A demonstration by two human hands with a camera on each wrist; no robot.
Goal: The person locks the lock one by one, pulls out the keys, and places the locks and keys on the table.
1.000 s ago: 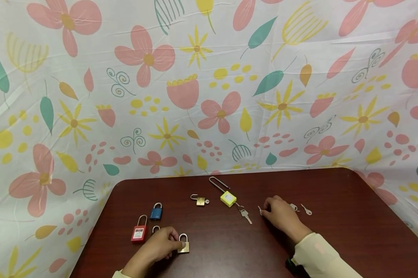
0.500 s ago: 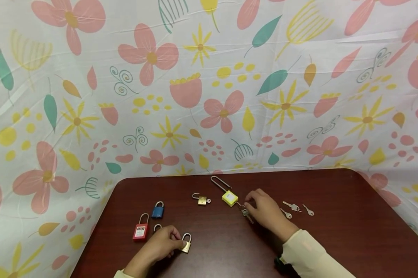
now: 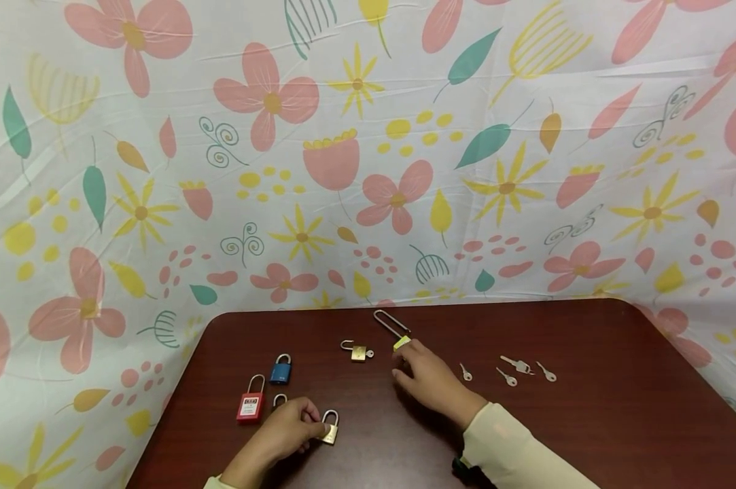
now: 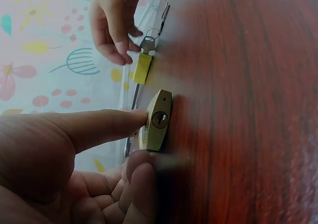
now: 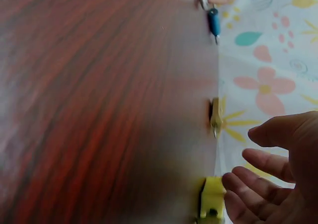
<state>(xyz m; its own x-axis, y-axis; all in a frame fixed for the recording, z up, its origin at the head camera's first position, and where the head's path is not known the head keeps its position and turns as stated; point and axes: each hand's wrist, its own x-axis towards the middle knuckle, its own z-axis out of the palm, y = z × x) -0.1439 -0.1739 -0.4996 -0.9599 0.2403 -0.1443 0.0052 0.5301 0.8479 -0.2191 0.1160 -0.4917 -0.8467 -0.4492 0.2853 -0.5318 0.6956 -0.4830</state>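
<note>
My left hand (image 3: 288,429) pinches a small brass padlock (image 3: 329,435) near the front of the table. In the left wrist view the keyhole end of this brass padlock (image 4: 160,119) faces the camera, with the thumb against its side. Another padlock (image 3: 279,399) is mostly hidden behind that hand. My right hand (image 3: 431,380) hovers by the yellow padlock (image 3: 401,341), whose long shackle points to the back left. In the right wrist view, the thumb and fingers of the right hand (image 5: 278,169) are spread apart, with fingertips beside the yellow padlock (image 5: 212,199). The head view hides its keys behind the hand.
A red padlock (image 3: 251,402) and a blue padlock (image 3: 281,371) stand at the left. Farther back lies an open brass padlock (image 3: 358,353) with a key (image 3: 370,354) in it. Several loose keys (image 3: 518,365) lie to the right. A floral cloth (image 3: 368,170) hangs behind the table.
My right hand has moved left from the loose keys, past the yellow padlock's keys, to the yellow padlock. The left hand stays in place, its brass padlock now tilted slightly.
</note>
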